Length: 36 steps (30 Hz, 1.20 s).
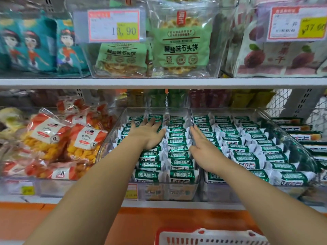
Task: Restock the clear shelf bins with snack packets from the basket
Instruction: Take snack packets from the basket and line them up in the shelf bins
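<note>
Where the green-and-white snack packets (178, 157) lie in rows, they fill a clear bin (123, 114) on the lower shelf (177, 203). The left hand (150, 136) rests flat on the bin's left rows, fingers straight and spread, gripping nothing. The right hand (203, 151) stands edge-on at the wall shared with the neighbouring bin (265, 112), fingers straight, holding nothing. A red-and-white basket (203, 237) sits below. Orange snack bags (53, 138) lie left; green biscuit packs (182, 43) stand above.

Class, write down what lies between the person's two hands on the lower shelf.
In the head view, a column of green snack packets in the clear bin lies between the left hand and the right hand.
</note>
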Tool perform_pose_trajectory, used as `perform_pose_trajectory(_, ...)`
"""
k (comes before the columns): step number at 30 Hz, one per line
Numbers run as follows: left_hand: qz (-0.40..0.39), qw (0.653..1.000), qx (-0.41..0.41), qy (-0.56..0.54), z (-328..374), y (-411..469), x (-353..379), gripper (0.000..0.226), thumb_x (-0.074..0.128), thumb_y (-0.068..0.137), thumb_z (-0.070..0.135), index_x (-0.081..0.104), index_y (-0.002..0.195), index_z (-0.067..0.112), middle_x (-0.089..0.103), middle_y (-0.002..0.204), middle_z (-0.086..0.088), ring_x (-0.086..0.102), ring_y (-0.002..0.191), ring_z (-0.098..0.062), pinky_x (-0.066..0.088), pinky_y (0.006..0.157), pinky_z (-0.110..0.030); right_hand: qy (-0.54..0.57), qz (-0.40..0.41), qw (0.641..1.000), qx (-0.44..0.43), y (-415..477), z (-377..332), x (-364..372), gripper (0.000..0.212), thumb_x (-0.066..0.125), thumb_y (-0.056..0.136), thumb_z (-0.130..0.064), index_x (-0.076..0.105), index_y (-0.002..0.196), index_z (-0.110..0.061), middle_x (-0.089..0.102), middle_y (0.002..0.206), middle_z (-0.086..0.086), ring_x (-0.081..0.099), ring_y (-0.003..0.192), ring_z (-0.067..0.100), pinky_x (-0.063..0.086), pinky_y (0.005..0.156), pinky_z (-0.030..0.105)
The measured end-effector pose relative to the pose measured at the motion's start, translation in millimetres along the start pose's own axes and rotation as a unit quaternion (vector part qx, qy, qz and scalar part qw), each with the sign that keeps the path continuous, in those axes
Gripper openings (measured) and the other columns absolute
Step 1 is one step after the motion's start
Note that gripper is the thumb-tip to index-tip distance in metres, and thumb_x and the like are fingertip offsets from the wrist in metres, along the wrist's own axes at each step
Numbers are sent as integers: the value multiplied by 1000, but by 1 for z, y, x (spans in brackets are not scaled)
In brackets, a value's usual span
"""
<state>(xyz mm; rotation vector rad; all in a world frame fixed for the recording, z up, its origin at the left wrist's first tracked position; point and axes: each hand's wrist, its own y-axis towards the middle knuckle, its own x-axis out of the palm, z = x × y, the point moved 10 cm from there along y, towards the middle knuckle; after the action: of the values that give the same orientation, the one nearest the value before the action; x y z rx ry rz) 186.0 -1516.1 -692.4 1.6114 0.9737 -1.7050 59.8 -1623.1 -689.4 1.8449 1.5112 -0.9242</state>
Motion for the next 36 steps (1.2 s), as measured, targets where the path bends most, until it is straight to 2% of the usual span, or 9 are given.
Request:
perform_pose_trajectory(6, -37, 998, -34, -31, -5, 6, 8, 64, 5, 95, 63, 6, 152, 33, 1, 160, -2, -4, 147, -25, -7, 113, -58, -18, -10, 1000, 12, -2, 2, 1, 63, 31, 99, -16, -4, 152, -19, -15, 158, -5, 2, 146, 13, 13, 114, 30)
perform_pose_trajectory(9, 25, 996, -33, -76, -14, -6, -7, 56, 11, 100, 52, 10, 151, 31, 3, 160, -7, 3, 147, -29, 1, 117, -53, -156, 37, 987, 12, -10, -12, -12, 66, 33, 99, -21, -8, 151, -18, -15, 158, -1, -2, 147, 16, -1, 119, 39)
perform_pose_trajectory(11, 68, 995, -43, -66, -33, -11, -15, 54, 16, 102, 44, 14, 152, 24, 5, 160, -11, 9, 146, -31, 7, 117, -49, -210, 78, 974, -45, -12, -46, -11, 65, 33, 99, -22, -6, 151, -17, -12, 159, -1, -7, 146, 15, -8, 117, 37)
perform_pose_trajectory(14, 59, 996, -52, -45, -51, -8, -9, 54, 20, 102, 37, 17, 150, 11, 9, 159, -14, 8, 146, -31, 11, 117, -45, -215, 18, 971, -104, -4, -82, 27, 56, 29, 102, -26, 5, 151, -15, -5, 160, 3, -2, 147, 17, -1, 119, 36)
perform_pose_trajectory(18, 29, 998, -42, -47, -57, 5, -4, 56, 23, 102, 34, 15, 149, 5, 9, 158, -15, 9, 146, -30, 15, 117, -43, -222, -66, 971, -51, 12, -59, 63, 59, 19, 101, -47, 1, 152, -22, -8, 159, -2, -8, 146, 19, -5, 118, 45)
perform_pose_trajectory(23, -7, 998, -60, -18, -60, 15, 4, 59, 15, 102, 38, 11, 151, 6, 8, 158, -16, 14, 145, -29, 20, 115, -41, -233, -81, 968, -49, 17, -54, 71, 57, 16, 100, -49, 4, 152, -27, -7, 159, -8, -10, 146, 17, -7, 117, 47)
perform_pose_trajectory(29, -35, 995, -94, -1, -60, 14, 1, 61, 16, 100, 45, 37, 142, 6, 32, 150, -20, 36, 136, -32, 32, 107, -38, -224, -86, 970, -49, 17, -53, 72, 57, 16, 101, -48, 3, 152, -28, -8, 158, -10, -11, 146, 16, -8, 117, 46)
perform_pose_trajectory(32, -35, 995, -86, -41, -55, 5, -5, 61, 16, 101, 44, 34, 144, 6, 28, 152, -21, 33, 137, -33, 29, 109, -39, -212, -90, 972, -51, 16, -53, 69, 56, 17, 101, -46, 3, 152, -28, -8, 158, -9, -11, 146, 16, -8, 117, 45)
perform_pose_trajectory(36, 13, 996, 1, -84, -44, -46, -14, 57, 25, 103, 34, 14, 151, 5, 5, 158, -18, 10, 146, -30, 14, 117, -38, -200, -57, 973, -97, -6, -69, 58, 53, 20, 102, -42, 5, 152, -28, -8, 158, -10, -10, 146, 13, -8, 118, 42)
